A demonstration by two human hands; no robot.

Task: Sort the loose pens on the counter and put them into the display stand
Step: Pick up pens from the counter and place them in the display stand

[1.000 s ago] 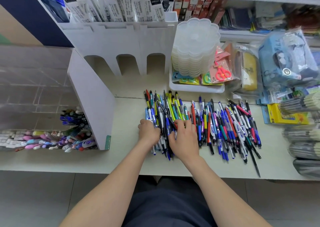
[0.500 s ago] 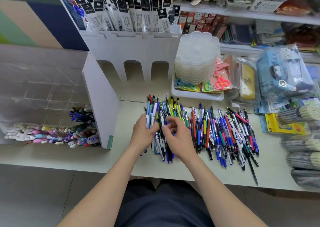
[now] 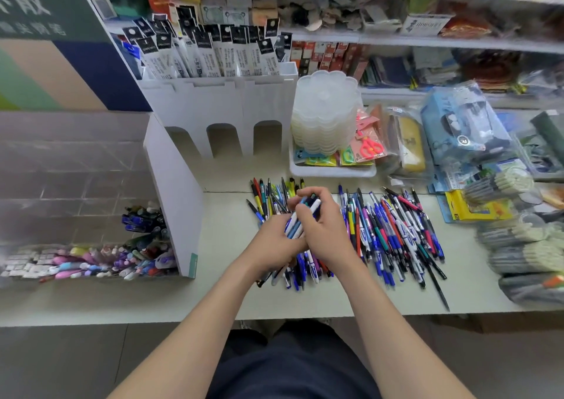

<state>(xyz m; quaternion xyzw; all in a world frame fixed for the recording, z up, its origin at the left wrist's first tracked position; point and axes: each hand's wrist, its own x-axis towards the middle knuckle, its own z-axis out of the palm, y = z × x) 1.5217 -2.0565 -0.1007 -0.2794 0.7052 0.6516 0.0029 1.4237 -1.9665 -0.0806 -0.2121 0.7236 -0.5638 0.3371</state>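
A wide heap of loose pens (image 3: 393,234) in blue, black, red and yellow lies on the pale counter (image 3: 225,295). My left hand (image 3: 271,243) and my right hand (image 3: 323,231) meet above the heap's left part and together grip a small bundle of white and blue pens (image 3: 300,215), tips pointing up and away. The clear display stand (image 3: 76,185) with a white side panel (image 3: 174,197) stands at the left; it holds several pens and erasers at its bottom.
A white cardboard rack (image 3: 219,105) with packaged refills stands behind the heap. A stack of clear plastic trays (image 3: 326,112) sits in a white bin with scissors. Bagged goods, a yellow box (image 3: 470,206) and bundled pencils (image 3: 525,246) crowd the right.
Both hands have risen from pressing on the heap and now hold a gathered bundle of pens above it. The camera has tilted up, showing more shelving.
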